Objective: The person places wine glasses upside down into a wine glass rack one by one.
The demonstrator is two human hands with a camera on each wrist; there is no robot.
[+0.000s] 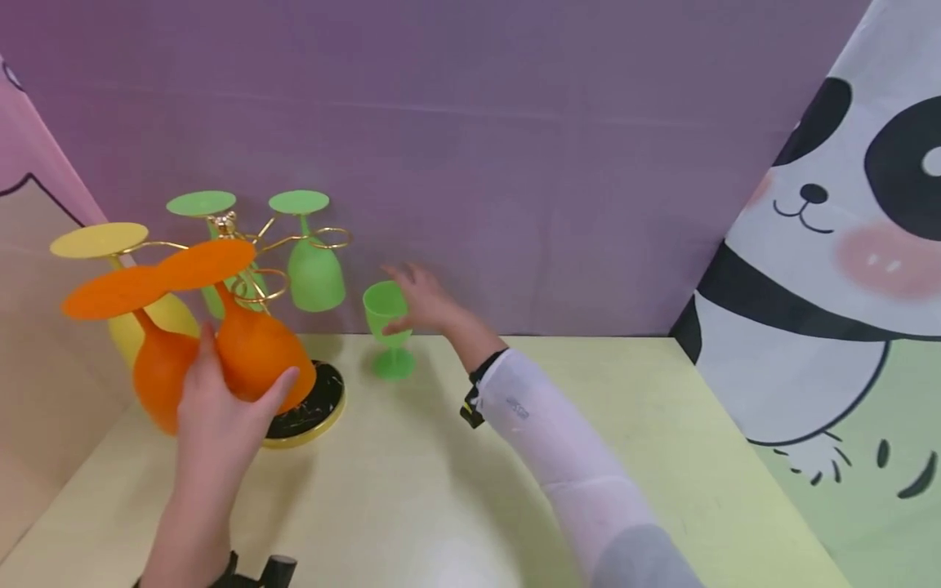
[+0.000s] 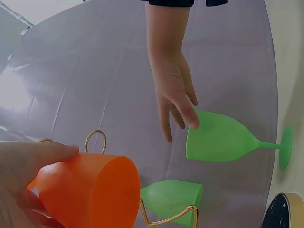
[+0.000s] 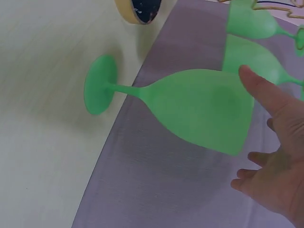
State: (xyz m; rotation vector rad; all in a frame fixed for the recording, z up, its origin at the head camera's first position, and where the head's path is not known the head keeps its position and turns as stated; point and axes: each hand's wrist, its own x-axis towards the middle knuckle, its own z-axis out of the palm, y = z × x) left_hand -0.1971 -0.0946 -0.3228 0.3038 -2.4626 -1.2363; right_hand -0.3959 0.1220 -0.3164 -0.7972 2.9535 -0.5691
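My left hand (image 1: 220, 408) grips the bowl of an upside-down orange goblet (image 1: 257, 347), thumb on one side and fingers on the other. A second orange goblet (image 1: 158, 367) hangs upside down right beside it, partly behind the fingers. Both are at the front of a gold wire rack (image 1: 334, 237); whether its loops bear the gripped one, I cannot tell. Right of the rack, a green goblet (image 1: 393, 363) stands upright on the table. My right hand (image 3: 280, 156) is at its rim with fingers spread and the thumb by the bowl; contact is unclear.
Upside down on the rack hang a yellow goblet (image 1: 99, 239) at the left and two green goblets (image 1: 316, 273) at the back. The rack's round black base (image 1: 316, 408) has a gold edge. A purple wall cloth (image 1: 515, 204) rises behind the pale table (image 1: 412, 490).
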